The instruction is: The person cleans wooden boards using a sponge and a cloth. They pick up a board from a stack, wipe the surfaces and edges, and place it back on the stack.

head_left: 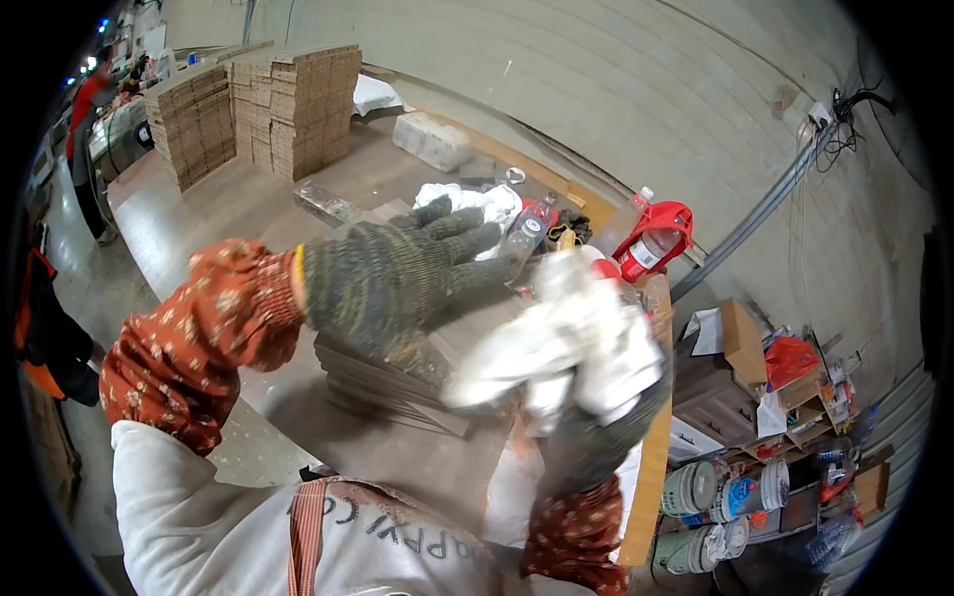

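Note:
My left hand (402, 278), in a dark green knitted glove, is stretched out flat with its fingers apart. It is over a low stack of thin grey-brown boards (383, 382) on the table (328, 437). Motion blurs my right hand (606, 437), in a similar dark glove, as it grips a bunched white cloth (586, 343). The cloth hangs over the right side of the boards, and the right fingers are mostly behind it. Past my left fingertips lies another white cloth (502, 206), near a clear plastic bottle (525, 236).
Tall stacks of brown boards (313, 109) stand at the far left of the table. A wrapped pale block (431, 141) lies toward the wall. At right are a bottle in a red bag (651, 243), and below, several buckets (691, 487) on the floor. A person stands far left.

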The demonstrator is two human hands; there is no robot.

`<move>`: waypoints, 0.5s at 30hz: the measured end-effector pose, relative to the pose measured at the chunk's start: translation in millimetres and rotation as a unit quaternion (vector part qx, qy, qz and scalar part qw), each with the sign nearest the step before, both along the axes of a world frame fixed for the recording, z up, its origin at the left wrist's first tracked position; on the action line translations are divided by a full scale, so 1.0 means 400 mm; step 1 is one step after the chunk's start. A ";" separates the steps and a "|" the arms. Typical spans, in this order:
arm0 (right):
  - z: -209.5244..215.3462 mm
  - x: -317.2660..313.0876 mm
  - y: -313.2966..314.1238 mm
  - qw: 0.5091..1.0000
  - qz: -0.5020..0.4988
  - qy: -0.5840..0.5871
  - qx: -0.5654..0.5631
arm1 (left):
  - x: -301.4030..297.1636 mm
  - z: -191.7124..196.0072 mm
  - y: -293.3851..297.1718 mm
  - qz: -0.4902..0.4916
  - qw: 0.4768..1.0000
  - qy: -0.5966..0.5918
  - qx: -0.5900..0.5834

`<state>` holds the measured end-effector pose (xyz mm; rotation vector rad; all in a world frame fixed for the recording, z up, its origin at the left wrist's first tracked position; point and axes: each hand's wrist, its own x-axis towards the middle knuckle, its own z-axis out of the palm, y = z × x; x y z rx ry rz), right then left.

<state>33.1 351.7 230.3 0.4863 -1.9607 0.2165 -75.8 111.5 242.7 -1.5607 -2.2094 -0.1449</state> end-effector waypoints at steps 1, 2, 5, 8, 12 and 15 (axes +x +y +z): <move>-0.028 0.015 -0.007 0.990 0.089 -0.079 -0.079 | -0.046 -0.040 0.031 -0.031 0.999 -0.009 -0.006; -0.050 0.031 -0.024 0.956 0.188 -0.141 -0.173 | -0.068 -0.063 0.043 -0.043 0.999 -0.015 -0.019; -0.084 0.016 -0.004 0.963 0.187 -0.110 -0.161 | -0.007 0.020 0.057 -0.005 0.994 -0.058 -0.091; -0.161 0.028 0.033 0.886 0.069 -0.156 -0.431 | 0.011 0.026 0.047 0.020 0.993 -0.059 -0.100; -0.266 0.107 0.104 0.900 0.005 -0.119 -0.419 | 0.014 0.027 0.066 0.018 0.993 -0.078 -0.088; -0.352 0.180 0.035 0.855 0.106 -0.171 -0.478 | 0.024 0.030 0.066 0.059 0.990 -0.051 -0.121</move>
